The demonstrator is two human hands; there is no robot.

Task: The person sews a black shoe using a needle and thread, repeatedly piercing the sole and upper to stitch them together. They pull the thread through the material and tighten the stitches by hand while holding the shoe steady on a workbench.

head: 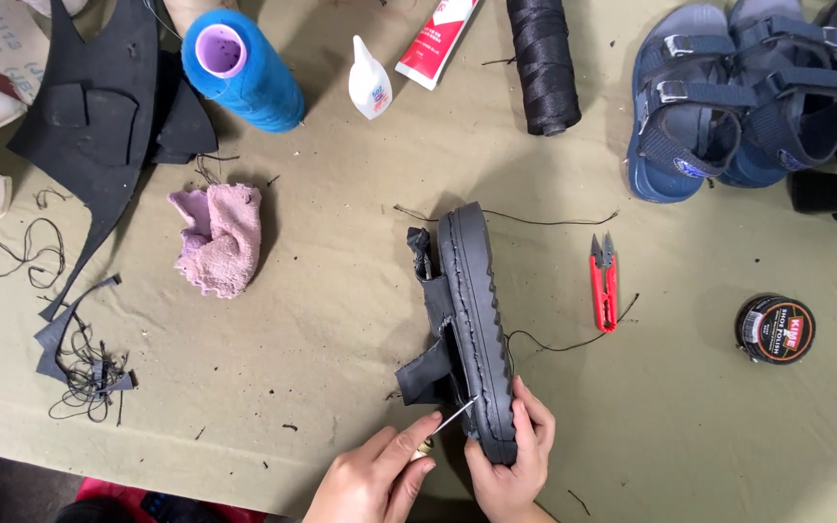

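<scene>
We had the dark grey sandal [475, 320] standing on its edge on the desk [341, 320], its thick ridged sole facing right and its loose straps hanging off to the left. Its long axis ran away from us, toe end far and heel end close to our body. Our right hand [513, 463] was wrapped around the near end of the sole, fingers curled over its outer face, holding it upright. Our left hand [372, 476] sat just to the left of that same end, thumb and forefinger pinched closed on a thin metal needle [457, 416]. The needle pointed up and to the right, its tip touching the seam where the upper met the sole, right beside the right hand's fingertips. So the sandal lay straight ahead of both hands, with the stitching line between them. A dark thread [559, 344] trailed from the sole toward the red thread snips [604, 281] lying apart on the right.
</scene>
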